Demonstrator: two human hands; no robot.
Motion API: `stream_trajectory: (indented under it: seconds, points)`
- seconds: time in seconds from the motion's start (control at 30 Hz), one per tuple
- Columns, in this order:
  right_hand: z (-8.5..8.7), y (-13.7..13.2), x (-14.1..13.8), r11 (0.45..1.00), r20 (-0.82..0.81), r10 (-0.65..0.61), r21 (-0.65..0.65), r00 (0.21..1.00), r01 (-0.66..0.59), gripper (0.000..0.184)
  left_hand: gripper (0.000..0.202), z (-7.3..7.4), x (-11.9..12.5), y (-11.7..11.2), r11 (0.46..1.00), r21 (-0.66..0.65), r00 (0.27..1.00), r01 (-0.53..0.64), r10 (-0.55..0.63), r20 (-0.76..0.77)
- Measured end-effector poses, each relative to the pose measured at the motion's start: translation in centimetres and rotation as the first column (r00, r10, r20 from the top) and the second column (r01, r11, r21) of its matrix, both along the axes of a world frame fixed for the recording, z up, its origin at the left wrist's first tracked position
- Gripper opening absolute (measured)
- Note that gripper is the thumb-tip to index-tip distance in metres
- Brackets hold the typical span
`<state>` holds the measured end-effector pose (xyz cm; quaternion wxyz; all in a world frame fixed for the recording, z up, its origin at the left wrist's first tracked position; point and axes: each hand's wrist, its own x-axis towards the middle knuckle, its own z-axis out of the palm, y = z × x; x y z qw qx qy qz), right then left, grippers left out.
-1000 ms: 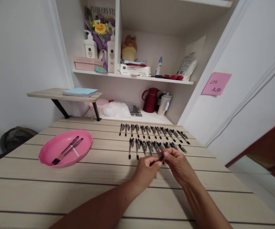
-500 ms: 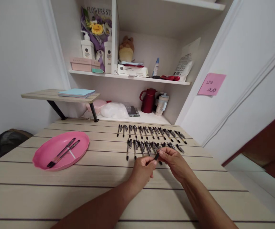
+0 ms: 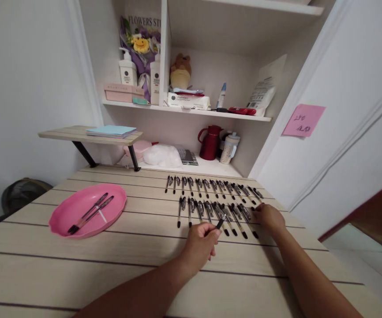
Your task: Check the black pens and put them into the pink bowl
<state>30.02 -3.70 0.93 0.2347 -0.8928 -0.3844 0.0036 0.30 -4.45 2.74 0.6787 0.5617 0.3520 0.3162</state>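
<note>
My left hand [image 3: 200, 244] is closed in a pinch around a dark pen [image 3: 221, 221]. The pen's light tip points up and away; the rest of it is hidden in my fingers. To the right, my right hand [image 3: 270, 217] has its fingertips together at the end of the nearer row, on a small dark pen cap [image 3: 253, 209] that they mostly cover. Beside the hands lies the nearer row of black pens [image 3: 179, 213], with loose caps next to them. Behind it runs a second row of pens and caps [image 3: 207, 189].
A pink tray [image 3: 120, 203] on the left holds two pens [image 3: 93, 214]. Blue paper [image 3: 111, 131] lies on a small raised shelf. At the back are a red jug [image 3: 210, 142], a light cup [image 3: 230, 149] and a shelf [image 3: 191, 110] with bottles and a plush toy.
My right hand has let go of the pen and moved right to the end of the nearer row. My left hand still holds the pen. The view has shifted slightly.
</note>
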Motion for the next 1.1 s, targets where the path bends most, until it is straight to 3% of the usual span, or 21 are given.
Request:
stream_trajectory:
  seconds: [0.07, 0.13, 0.17, 0.2, 0.23, 0.27, 0.33, 0.4, 0.57, 0.87, 1.1]
  points:
    - [0.1, -0.3, 0.2, 0.998, -0.011, -0.031, 0.058, 0.999, 0.032, 0.009, 0.020, -0.1, 0.0, 0.1, 1.000, -0.012, 1.000, 0.002, -0.002, 0.001]
    - [1.0, -0.7, 0.0, 0.960, -0.140, -0.045, 0.268, 0.989, 0.082, 0.015, 0.024, -0.3, 0.1, 0.2, 1.000, -0.026, 1.000, 0.014, -0.013, 0.012]
    - [1.6, -0.8, -0.4, 0.906, -0.263, 0.008, 0.410, 0.965, 0.104, 0.018, 0.025, -0.3, 0.1, 0.2, 0.999, -0.030, 1.000, 0.021, -0.020, 0.021]
    - [2.4, -0.8, -1.1, 0.826, -0.392, 0.118, 0.549, 0.912, 0.129, 0.021, 0.027, -0.4, 0.1, 0.3, 0.999, -0.034, 0.999, 0.026, -0.025, 0.031]
    - [3.2, -0.9, -2.0, 0.740, -0.501, 0.273, 0.655, 0.821, 0.153, 0.024, 0.028, -0.4, 0.1, 0.3, 0.999, -0.037, 0.999, 0.031, -0.030, 0.042]
    - [4.0, -0.9, -3.3, 0.689, -0.558, 0.444, 0.713, 0.701, 0.131, 0.026, 0.028, -0.5, 0.1, 0.3, 0.999, -0.039, 0.998, 0.034, -0.032, 0.052]
    - [5.2, -0.7, -6.4, 0.628, -0.574, 0.629, 0.773, 0.525, 0.093, 0.027, 0.029, -0.5, 0.2, 0.3, 0.999, -0.041, 0.997, 0.033, -0.031, 0.065]
    - [5.8, -0.6, -9.8, 0.600, -0.566, 0.706, 0.797, 0.425, 0.064, 0.025, 0.030, -0.6, 0.2, 0.3, 0.999, -0.040, 0.997, 0.031, -0.028, 0.072]
    - [5.5, -0.6, -14.8, 0.597, -0.570, 0.751, 0.802, 0.333, 0.027, 0.024, 0.027, -0.8, 0.2, 0.6, 0.999, -0.023, 0.997, 0.023, -0.022, 0.073]
    - [4.3, -1.2, -15.2, 0.681, -0.630, 0.716, 0.725, 0.300, -0.104, 0.028, 0.025, -0.8, 0.1, 0.7, 1.000, 0.002, 0.998, -0.011, 0.011, 0.065]
    - [3.6, -1.4, -16.1, 0.691, -0.655, 0.721, 0.699, 0.225, -0.181, 0.030, 0.020, -0.2, 0.1, 0.8, 0.999, 0.023, 0.998, -0.035, 0.034, 0.060]
